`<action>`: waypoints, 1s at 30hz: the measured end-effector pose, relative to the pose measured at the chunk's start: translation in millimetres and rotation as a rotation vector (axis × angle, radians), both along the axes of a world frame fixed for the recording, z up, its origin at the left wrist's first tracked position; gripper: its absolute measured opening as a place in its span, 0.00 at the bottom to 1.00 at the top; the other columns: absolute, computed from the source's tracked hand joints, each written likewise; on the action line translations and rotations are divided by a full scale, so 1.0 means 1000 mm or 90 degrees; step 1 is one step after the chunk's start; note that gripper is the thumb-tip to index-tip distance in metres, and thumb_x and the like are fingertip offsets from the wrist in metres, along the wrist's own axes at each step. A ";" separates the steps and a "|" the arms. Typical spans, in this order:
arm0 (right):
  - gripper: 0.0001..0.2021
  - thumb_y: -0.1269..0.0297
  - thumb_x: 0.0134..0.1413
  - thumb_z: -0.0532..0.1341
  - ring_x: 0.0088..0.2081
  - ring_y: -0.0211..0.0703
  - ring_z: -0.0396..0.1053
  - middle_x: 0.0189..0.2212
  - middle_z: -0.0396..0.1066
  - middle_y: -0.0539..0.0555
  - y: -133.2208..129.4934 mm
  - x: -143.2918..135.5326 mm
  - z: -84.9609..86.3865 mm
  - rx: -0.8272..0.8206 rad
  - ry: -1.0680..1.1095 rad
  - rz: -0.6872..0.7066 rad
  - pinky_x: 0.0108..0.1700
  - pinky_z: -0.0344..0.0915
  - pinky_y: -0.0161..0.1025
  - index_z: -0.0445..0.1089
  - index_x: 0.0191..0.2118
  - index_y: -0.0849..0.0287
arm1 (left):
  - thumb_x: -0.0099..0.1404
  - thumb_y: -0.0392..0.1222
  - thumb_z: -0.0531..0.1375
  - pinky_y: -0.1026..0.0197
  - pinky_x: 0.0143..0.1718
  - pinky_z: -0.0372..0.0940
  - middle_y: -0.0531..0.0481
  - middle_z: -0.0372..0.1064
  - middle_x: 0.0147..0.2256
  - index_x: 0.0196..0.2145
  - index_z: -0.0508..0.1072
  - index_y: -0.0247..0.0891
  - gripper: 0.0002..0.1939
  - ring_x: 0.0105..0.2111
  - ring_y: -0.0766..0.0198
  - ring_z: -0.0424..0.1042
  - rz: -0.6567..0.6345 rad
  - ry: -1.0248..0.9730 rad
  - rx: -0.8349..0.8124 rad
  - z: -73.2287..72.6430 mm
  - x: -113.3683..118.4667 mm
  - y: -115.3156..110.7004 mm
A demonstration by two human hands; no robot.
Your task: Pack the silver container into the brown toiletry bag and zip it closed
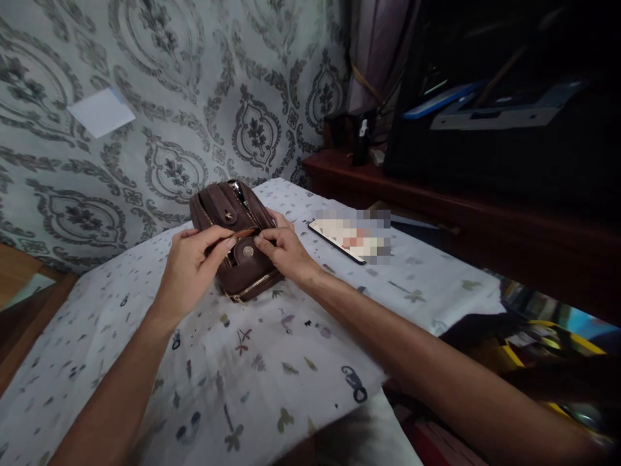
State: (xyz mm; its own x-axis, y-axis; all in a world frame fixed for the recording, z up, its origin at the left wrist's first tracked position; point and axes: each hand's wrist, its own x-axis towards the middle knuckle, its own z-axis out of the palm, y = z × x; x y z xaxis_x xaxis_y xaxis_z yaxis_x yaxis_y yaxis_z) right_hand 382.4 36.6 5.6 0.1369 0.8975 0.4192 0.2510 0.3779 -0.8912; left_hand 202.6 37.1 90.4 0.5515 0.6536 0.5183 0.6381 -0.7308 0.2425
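A dark brown handbag (252, 274) with brass-coloured zips and a round metal snap lies on the patterned cloth. Two compartments at its far end gape open, with contents too dark to make out. My left hand (194, 262) pinches the edge of the front pocket from the left. From the right, my right hand (284, 249) grips the same edge between thumb and fingers. A thin orange-brown strip (245, 233) shows between the two hands; whether it is lining or a separate piece I cannot tell. Some fingers are hidden behind the bag.
A phone (339, 241) with its screen lit, partly blurred out, lies right of the bag. Beyond stands a dark red wooden stand (339, 169) with a small black bottle (360, 145) and a large dark screen (485, 149). A yellow-edged container (548, 343) sits low at right.
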 end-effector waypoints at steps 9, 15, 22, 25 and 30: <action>0.14 0.57 0.57 0.64 0.68 0.53 0.54 0.66 0.58 0.52 0.001 -0.001 -0.003 0.023 0.061 0.045 0.70 0.45 0.50 0.73 0.23 0.56 | 0.72 0.43 0.57 0.45 0.61 0.55 0.51 0.81 0.45 0.42 0.81 0.46 0.12 0.46 0.57 0.78 -0.008 0.036 0.105 -0.018 0.001 -0.012; 0.17 0.51 0.54 0.67 0.68 0.54 0.55 0.67 0.57 0.51 0.001 -0.001 -0.002 0.011 0.095 0.056 0.70 0.46 0.47 0.73 0.22 0.56 | 0.72 0.40 0.58 0.44 0.60 0.56 0.47 0.81 0.46 0.43 0.80 0.42 0.10 0.45 0.57 0.79 -0.049 0.063 0.239 -0.030 -0.001 -0.015; 0.14 0.55 0.54 0.67 0.68 0.52 0.54 0.67 0.58 0.50 -0.002 0.001 -0.001 0.001 0.109 0.068 0.71 0.44 0.46 0.74 0.22 0.56 | 0.70 0.34 0.59 0.42 0.60 0.57 0.44 0.80 0.48 0.49 0.77 0.41 0.12 0.49 0.54 0.79 -0.065 0.090 0.375 -0.047 -0.001 -0.015; 0.13 0.57 0.55 0.65 0.69 0.52 0.53 0.67 0.58 0.51 -0.005 0.004 0.001 -0.003 0.099 0.081 0.71 0.44 0.47 0.74 0.22 0.55 | 0.70 0.32 0.59 0.41 0.60 0.57 0.43 0.80 0.48 0.52 0.75 0.41 0.15 0.49 0.53 0.78 -0.070 0.111 0.420 -0.050 -0.001 -0.014; 0.14 0.59 0.56 0.61 0.67 0.52 0.58 0.66 0.61 0.51 -0.009 0.008 0.003 -0.001 0.123 0.075 0.70 0.49 0.47 0.73 0.21 0.55 | 0.69 0.31 0.59 0.38 0.61 0.56 0.42 0.79 0.50 0.54 0.73 0.38 0.17 0.51 0.51 0.77 -0.062 0.128 0.441 -0.054 0.000 -0.011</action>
State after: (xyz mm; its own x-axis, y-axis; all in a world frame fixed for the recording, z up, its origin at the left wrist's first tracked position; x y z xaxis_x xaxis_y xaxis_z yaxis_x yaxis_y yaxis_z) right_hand 390.0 27.8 8.4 0.1096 0.9125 0.3941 0.0294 0.3934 -0.9189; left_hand 202.1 25.7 36.3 0.7185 0.1550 0.6780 0.5457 -0.7300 -0.4115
